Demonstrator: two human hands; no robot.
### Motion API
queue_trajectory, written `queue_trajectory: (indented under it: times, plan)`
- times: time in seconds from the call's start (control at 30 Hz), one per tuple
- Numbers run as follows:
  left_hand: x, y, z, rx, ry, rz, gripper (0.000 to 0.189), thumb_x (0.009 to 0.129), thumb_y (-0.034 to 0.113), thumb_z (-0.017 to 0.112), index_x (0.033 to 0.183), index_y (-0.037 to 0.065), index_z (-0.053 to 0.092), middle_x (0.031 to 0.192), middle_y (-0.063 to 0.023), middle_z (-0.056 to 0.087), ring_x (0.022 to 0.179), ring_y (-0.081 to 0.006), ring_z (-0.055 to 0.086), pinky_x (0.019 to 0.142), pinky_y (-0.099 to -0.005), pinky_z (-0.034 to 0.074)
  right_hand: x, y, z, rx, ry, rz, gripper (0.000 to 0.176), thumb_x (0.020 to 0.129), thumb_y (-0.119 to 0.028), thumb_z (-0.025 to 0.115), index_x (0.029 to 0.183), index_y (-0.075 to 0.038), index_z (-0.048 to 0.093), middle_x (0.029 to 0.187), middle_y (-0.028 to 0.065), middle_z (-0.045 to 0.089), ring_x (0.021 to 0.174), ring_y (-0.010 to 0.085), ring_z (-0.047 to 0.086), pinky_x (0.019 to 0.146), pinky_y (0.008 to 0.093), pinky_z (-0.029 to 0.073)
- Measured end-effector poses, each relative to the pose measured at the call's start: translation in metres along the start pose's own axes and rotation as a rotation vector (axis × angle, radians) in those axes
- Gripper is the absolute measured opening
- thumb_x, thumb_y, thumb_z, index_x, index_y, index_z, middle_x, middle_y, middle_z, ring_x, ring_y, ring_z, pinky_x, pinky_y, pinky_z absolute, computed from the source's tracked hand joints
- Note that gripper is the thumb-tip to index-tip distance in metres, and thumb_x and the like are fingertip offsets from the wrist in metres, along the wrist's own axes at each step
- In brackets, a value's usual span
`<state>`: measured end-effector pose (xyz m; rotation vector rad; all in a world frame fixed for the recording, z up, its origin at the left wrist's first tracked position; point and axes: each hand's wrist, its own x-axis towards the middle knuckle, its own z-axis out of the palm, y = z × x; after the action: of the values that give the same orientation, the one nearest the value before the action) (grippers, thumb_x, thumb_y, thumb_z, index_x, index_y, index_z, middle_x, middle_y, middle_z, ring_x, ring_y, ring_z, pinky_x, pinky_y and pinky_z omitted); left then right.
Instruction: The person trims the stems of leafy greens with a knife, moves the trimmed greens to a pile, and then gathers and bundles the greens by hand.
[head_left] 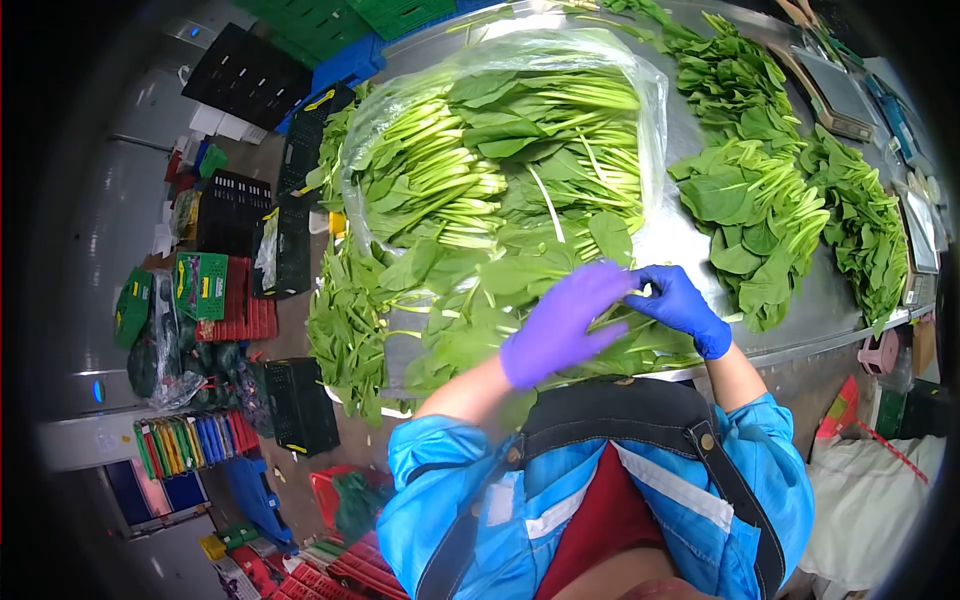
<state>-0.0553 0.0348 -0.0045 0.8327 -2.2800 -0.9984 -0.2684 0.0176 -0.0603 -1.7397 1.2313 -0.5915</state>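
Note:
My left hand (575,325), in a purple glove and slightly blurred, reaches across loose leafy greens (450,340) at the table's near edge. Its fingers are stretched out, with the thumb apart, and their tips come close to my right hand. My right hand (683,305), in a blue glove, has its fingers curled and pinched around pale stem ends of the leafy greens. Just beyond both hands lies a clear plastic bag (655,110) filled with bundled greens (570,130), stems facing inward and right. The leaves under my left hand are partly hidden.
More bunches of greens (755,215) lie on the metal table (690,240) to the right. Scales (835,90) stand at the far right edge. Black crates (300,400) and green crates (200,285) are on the left. A white sack (860,510) sits at lower right.

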Motion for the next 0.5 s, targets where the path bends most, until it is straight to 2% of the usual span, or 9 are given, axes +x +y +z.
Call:
queue_trajectory:
  times: [0.07,0.1,0.2,0.23,0.27,0.33,0.37,0.4,0.5]
  plan:
    - [0.011,-0.029,0.016,0.198,0.195,-0.124,0.046,0.076,0.022,0.07,0.118,0.008,0.057,0.114,-0.0124,0.06,0.103,-0.031,0.058,0.089,-0.0353,0.046,-0.001,-0.005,0.004,0.015,-0.005,-0.009,0.031,0.077,-0.017,0.069,0.105,-0.005,0.067,0.081,0.0091,0.067,0.061,0.0143,0.058,0.062,0.0288,0.047]
    - [0.017,-0.04,0.016,0.043,-0.023,-0.342,0.042,0.078,0.019,0.069,0.116,0.004,0.058,0.099,-0.0126,0.065,0.092,-0.0282,0.062,0.083,-0.0338,0.048,-0.001,-0.007,0.004,0.03,-0.003,-0.019,0.032,0.078,-0.017,0.069,0.107,-0.006,0.066,0.082,0.0091,0.067,0.063,0.0143,0.058,0.062,0.0288,0.047]
    - [0.007,-0.069,0.033,-0.212,0.163,-0.331,0.04,0.079,0.022,0.068,0.111,0.0,0.059,0.089,-0.0142,0.066,0.083,-0.0272,0.064,0.075,-0.035,0.05,-0.005,-0.001,0.001,0.229,0.176,0.163,0.037,0.079,-0.017,0.068,0.114,-0.008,0.062,0.084,0.009,0.068,0.063,0.0147,0.059,0.063,0.0303,0.048]
    - [0.006,-0.065,0.035,-0.275,0.25,-0.426,0.033,0.078,0.018,0.07,0.104,-0.001,0.062,0.085,-0.0099,0.066,0.078,-0.0184,0.063,0.07,-0.0292,0.049,-0.003,0.013,0.006,0.113,0.294,-0.024,0.039,0.081,-0.015,0.065,0.119,-0.009,0.059,0.083,0.0115,0.067,0.063,0.02,0.061,0.063,0.0335,0.049]
    - [0.004,-0.065,0.037,-0.278,0.247,-0.428,0.033,0.078,0.018,0.07,0.104,-0.001,0.062,0.085,-0.0099,0.066,0.078,-0.0184,0.063,0.07,-0.0292,0.049,-0.007,0.024,0.01,0.114,0.294,-0.019,0.039,0.081,-0.015,0.065,0.119,-0.009,0.059,0.083,0.0115,0.067,0.063,0.02,0.061,0.063,0.0335,0.049]
    - [-0.001,-0.066,0.039,-0.596,0.278,-0.6,0.03,0.074,0.013,0.074,0.099,0.001,0.063,0.08,-0.0036,0.063,0.072,-0.0095,0.058,0.066,-0.0243,0.048,-0.017,0.026,0.018,-0.084,0.179,0.092,0.037,0.082,-0.012,0.061,0.119,-0.009,0.059,0.082,0.0164,0.066,0.066,0.0289,0.063,0.065,0.0372,0.049]
    - [-0.004,-0.069,0.043,-0.596,0.276,-0.604,0.03,0.074,0.013,0.074,0.099,0.001,0.063,0.08,-0.0036,0.063,0.072,-0.0095,0.058,0.066,-0.0243,0.048,-0.021,0.034,0.027,-0.145,0.129,0.019,0.037,0.083,-0.011,0.058,0.119,-0.008,0.057,0.081,0.021,0.064,0.07,0.0366,0.062,0.065,0.0401,0.049]
    - [-0.005,-0.072,0.047,-0.603,0.297,-0.608,0.028,0.072,0.012,0.076,0.095,0.002,0.063,0.078,-0.0013,0.061,0.071,-0.007,0.055,0.065,-0.0226,0.047,-0.023,0.034,0.038,-0.124,0.205,-0.106,0.038,0.08,-0.011,0.059,0.118,-0.008,0.057,0.08,0.022,0.063,0.073,0.0383,0.061,0.065,0.0423,0.049]
    - [-0.005,-0.072,0.059,-0.679,0.305,-0.602,0.026,0.071,0.007,0.076,0.091,0.002,0.059,0.076,-0.001,0.059,0.069,-0.0067,0.055,0.063,-0.0208,0.046,-0.021,0.041,0.053,-0.147,0.18,-0.067,0.04,0.077,-0.011,0.06,0.117,-0.006,0.058,0.081,0.0225,0.062,0.074,0.0387,0.061,0.065,0.0436,0.048]
